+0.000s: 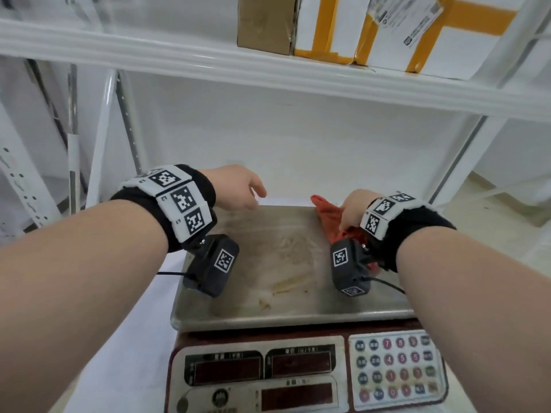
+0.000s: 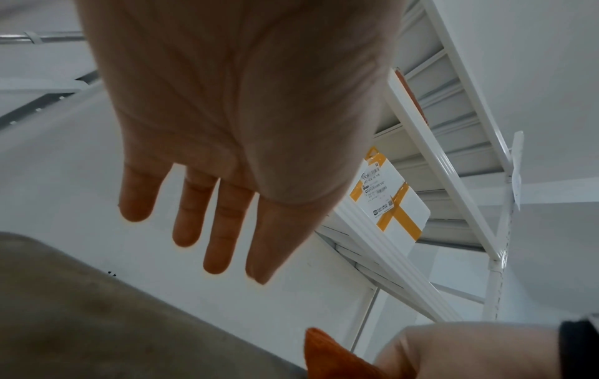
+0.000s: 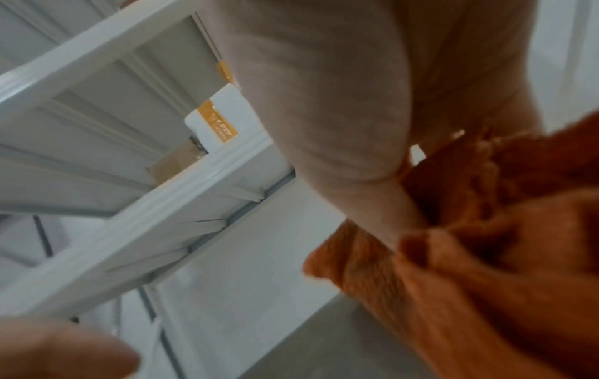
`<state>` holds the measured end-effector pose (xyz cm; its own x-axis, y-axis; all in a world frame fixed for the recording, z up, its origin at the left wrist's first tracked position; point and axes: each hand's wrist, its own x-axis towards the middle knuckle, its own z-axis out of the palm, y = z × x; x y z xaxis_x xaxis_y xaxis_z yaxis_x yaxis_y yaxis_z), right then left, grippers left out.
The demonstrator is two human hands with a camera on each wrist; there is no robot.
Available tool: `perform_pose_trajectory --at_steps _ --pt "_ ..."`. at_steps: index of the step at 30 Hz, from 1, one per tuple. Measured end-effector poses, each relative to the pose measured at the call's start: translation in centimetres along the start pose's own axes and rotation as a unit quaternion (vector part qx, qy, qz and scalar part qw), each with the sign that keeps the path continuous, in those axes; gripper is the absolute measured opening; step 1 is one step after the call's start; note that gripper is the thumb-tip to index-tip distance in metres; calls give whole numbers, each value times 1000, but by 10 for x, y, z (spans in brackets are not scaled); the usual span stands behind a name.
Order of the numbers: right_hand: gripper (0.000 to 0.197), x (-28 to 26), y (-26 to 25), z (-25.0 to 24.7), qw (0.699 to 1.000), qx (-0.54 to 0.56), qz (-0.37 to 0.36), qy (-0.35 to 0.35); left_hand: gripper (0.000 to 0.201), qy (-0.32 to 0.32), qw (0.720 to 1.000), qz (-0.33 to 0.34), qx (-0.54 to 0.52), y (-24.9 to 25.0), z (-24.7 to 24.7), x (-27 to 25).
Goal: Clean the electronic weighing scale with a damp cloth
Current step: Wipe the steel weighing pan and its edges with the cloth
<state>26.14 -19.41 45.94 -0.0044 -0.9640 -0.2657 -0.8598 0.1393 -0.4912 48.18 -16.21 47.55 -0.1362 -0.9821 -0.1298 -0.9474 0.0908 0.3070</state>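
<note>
An electronic weighing scale [image 1: 256,377] with a stained steel pan [image 1: 286,263] stands before me on a white shelf; its red displays and keypad [image 1: 396,368] face me. My right hand [image 1: 354,207] grips a bunched orange cloth [image 1: 328,216] on the pan's far right part; the cloth [image 3: 470,269] fills the right wrist view under the thumb. My left hand [image 1: 238,189] hovers over the pan's far left corner, fingers [image 2: 194,218] straight and spread, holding nothing. The cloth's tip [image 2: 327,356] and the pan [image 2: 97,320] show in the left wrist view.
A white shelf board [image 1: 268,70] runs overhead, carrying a brown carton [image 1: 265,22] and white parcels with yellow tape [image 1: 402,28]. White shelf uprights [image 1: 101,144] stand at left and right. A black cable [image 1: 170,274] trails from each wrist camera.
</note>
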Motion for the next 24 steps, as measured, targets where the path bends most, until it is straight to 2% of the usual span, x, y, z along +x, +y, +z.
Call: perform_pose_trajectory --at_steps 3,9,14,18,19,20,22,24 --pt "35 14 10 -3 998 -18 17 55 37 -16 1000 2 -7 0 -5 15" --pt "39 8 -10 15 998 -51 -39 21 41 -46 999 -4 15 7 1 24" --pt "40 9 -7 2 998 -50 35 26 47 -53 998 -24 36 7 5 16" --pt "41 9 13 -9 978 -186 60 67 53 -49 994 -69 65 -8 9 8" --pt "39 13 19 -9 977 -190 66 71 55 -52 993 -79 72 -11 11 7" --pt "36 17 24 -8 977 -187 68 74 57 -55 992 -86 80 -13 13 6" --pt "32 26 32 -5 990 -108 57 74 59 -63 989 -92 96 -13 14 5" --pt "44 36 38 -1 993 -54 37 93 59 -69 988 -90 107 -11 13 5"
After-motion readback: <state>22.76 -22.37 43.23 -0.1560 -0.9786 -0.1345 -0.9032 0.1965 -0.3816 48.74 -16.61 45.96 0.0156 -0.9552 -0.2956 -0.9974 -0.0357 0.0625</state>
